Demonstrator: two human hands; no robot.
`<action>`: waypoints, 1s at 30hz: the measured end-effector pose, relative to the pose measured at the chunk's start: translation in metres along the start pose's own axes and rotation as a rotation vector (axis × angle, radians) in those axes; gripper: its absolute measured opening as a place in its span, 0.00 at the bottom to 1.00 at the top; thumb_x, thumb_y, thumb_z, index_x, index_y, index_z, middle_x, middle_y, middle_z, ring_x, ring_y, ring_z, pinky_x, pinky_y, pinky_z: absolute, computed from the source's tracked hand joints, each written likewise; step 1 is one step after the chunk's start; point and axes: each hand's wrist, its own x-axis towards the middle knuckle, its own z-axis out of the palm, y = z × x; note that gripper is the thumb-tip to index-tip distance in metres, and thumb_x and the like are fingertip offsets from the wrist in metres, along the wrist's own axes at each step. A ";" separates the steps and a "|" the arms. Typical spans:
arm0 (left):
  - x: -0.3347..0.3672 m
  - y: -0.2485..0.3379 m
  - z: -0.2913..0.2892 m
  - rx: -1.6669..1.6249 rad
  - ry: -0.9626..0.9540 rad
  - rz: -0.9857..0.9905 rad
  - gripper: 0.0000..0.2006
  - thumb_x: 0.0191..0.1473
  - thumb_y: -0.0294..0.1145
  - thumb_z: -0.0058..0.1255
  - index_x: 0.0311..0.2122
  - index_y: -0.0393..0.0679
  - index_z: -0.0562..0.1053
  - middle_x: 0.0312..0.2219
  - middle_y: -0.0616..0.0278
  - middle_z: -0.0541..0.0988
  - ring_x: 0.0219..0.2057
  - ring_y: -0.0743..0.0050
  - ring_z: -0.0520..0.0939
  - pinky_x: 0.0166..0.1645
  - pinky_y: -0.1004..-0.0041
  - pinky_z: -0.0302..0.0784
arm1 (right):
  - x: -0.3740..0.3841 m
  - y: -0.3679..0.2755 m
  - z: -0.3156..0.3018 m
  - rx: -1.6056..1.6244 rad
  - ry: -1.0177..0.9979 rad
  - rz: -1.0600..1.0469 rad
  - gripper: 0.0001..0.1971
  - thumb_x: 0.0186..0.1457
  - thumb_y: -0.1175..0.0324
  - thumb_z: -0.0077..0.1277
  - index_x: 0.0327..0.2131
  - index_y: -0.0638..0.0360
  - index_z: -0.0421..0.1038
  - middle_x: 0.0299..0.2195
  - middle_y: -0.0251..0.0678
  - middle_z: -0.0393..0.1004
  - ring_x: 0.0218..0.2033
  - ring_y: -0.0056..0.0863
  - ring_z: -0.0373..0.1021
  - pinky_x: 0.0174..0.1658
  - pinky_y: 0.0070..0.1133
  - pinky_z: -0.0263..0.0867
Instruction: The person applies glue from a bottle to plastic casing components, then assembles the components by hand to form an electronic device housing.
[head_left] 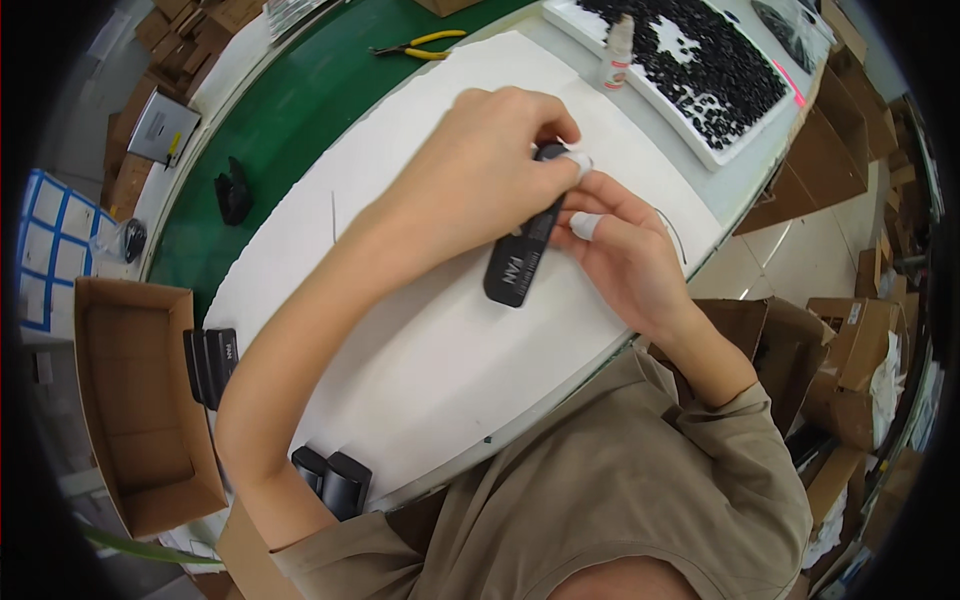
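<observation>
A slim black device (518,262) with white lettering and rounded ends is held over the white sheet. My left hand (490,150) reaches across from the left and pinches its far end, thumb and fingers closed. At the device's right side, my right hand (635,245) has its curled fingers against it, partly behind. White finger covers sit on some fingertips, one a white cover (584,226) on my right thumb. The device's upper end is mostly hidden by my fingers. A thin dark wire (677,236) curves beside my right hand.
Yellow-handled pliers (425,45) lie on the green mat (300,85) near a black clip-like part (232,192). A small bottle (617,52) stands by a white tray (712,155) of black pieces. More black devices (345,485) rest near my left elbow, beside an open cardboard box (150,400).
</observation>
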 end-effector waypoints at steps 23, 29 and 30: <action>-0.125 -0.006 -0.043 -0.060 0.081 -0.094 0.13 0.35 0.16 0.52 0.31 0.37 0.74 0.25 0.60 0.73 0.24 0.73 0.76 0.29 0.79 0.76 | 0.015 -0.033 -0.015 -1.379 -0.030 -0.407 0.11 0.43 0.82 0.45 0.35 0.68 0.69 0.27 0.40 0.67 0.25 0.27 0.67 0.29 0.20 0.64; -0.142 -0.023 0.003 0.427 0.118 0.231 0.13 0.33 0.20 0.54 0.30 0.39 0.71 0.22 0.60 0.70 0.20 0.65 0.73 0.23 0.71 0.69 | 0.025 -0.031 -0.015 -1.609 -0.108 -0.388 0.09 0.40 0.82 0.48 0.31 0.70 0.68 0.27 0.39 0.67 0.23 0.28 0.66 0.27 0.20 0.64; -0.142 -0.027 0.008 0.426 0.120 0.231 0.13 0.33 0.20 0.54 0.30 0.39 0.71 0.22 0.60 0.70 0.20 0.65 0.73 0.23 0.71 0.69 | 0.025 -0.028 -0.015 -1.661 -0.122 -0.417 0.09 0.40 0.81 0.48 0.30 0.70 0.67 0.27 0.39 0.67 0.23 0.30 0.67 0.28 0.22 0.65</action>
